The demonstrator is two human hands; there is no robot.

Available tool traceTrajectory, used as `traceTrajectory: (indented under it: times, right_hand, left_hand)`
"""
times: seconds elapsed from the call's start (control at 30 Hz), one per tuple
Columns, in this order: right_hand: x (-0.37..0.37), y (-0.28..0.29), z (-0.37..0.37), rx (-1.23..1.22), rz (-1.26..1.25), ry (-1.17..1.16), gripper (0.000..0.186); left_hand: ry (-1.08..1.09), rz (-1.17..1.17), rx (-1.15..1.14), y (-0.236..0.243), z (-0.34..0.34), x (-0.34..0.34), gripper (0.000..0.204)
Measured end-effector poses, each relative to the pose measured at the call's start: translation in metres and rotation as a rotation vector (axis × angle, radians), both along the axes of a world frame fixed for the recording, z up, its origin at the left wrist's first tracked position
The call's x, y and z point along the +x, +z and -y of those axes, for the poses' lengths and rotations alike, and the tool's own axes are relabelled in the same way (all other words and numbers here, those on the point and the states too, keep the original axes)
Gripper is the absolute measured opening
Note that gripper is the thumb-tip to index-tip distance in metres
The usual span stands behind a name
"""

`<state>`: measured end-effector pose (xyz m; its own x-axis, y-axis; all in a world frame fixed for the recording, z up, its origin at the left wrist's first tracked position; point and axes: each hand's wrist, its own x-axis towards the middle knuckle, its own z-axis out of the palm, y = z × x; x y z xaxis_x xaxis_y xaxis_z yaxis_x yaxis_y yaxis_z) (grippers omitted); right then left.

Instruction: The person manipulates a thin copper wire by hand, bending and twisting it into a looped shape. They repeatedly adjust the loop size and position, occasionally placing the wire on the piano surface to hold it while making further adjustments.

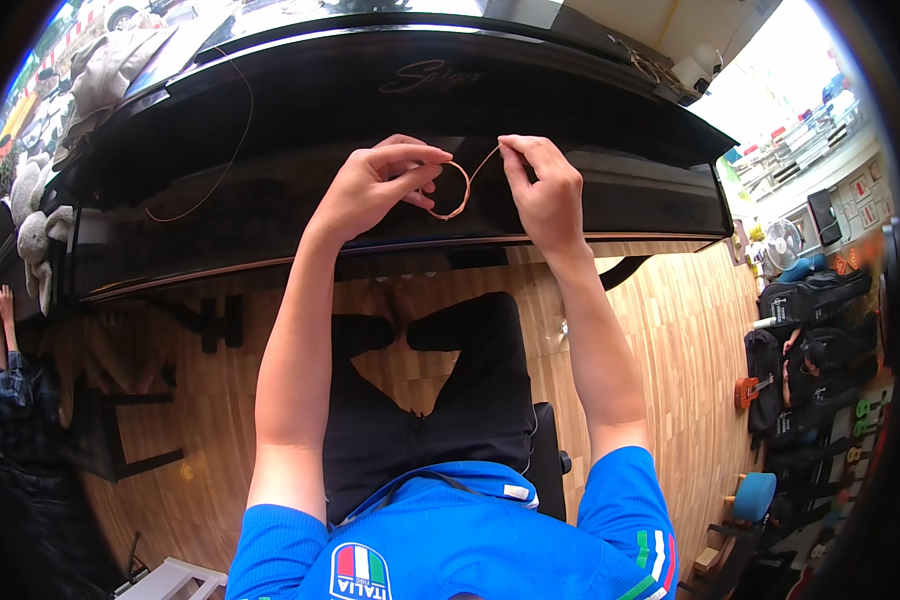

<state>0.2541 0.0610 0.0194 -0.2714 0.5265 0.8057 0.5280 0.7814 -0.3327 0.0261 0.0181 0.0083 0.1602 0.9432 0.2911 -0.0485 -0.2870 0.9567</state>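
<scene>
A thin copper-coloured wire [468, 187] is wound into a small ring, its turns twisted round each other. My left hand [378, 185] pinches the ring's left side between thumb and fingers. From the ring a loose end rises to the right, and the fingertips of my right hand [546, 185] are closed on it. Both hands hang above the black, glossy closed lid of a piano [270, 205]. Another thin string [243, 130] lies in a long curve across the piano's left part.
A grey plush toy [36, 240] sits at the piano's left end, near another person's hand [5, 303]. Tangled strings [650, 68] rest on top at the back right. Instrument bags [810, 300], a small ukulele-like instrument [748, 391] and a blue stool [755, 496] stand at right.
</scene>
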Motion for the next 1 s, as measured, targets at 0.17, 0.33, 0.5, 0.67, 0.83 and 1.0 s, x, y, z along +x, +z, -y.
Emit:
traceTrajectory:
  times: [0.17,0.33,0.5,0.67,0.83,1.0]
  right_hand:
    - [-0.016,0.002,0.01,-0.223,-0.256,0.24,0.012]
    - [-0.029,0.007,0.021,-0.472,-0.494,0.504,0.013]
    - [-0.025,0.016,0.021,-0.401,-0.228,0.443,0.013]
    - [-0.011,0.034,0.024,-0.462,0.057,0.407,0.011]
    - [-0.007,0.034,0.024,-0.917,0.093,0.48,0.013]
    - [-0.012,0.023,0.023,-1.09,-0.052,0.653,0.013]
  left_hand:
    - [-0.004,-0.012,0.027,-0.005,-0.002,-0.003,0.02]
    - [-0.002,-0.071,-0.062,0.0,0.001,-0.004,0.02]
    - [0.007,-0.138,-0.03,0.0,0.002,-0.004,0.018]
    - [0.013,-0.163,-0.009,0.0,0.002,-0.003,0.017]
    - [0.005,-0.124,-0.018,0.001,0.004,-0.003,0.018]
    - [-0.021,-0.071,-0.052,0.005,0.006,-0.004,0.018]
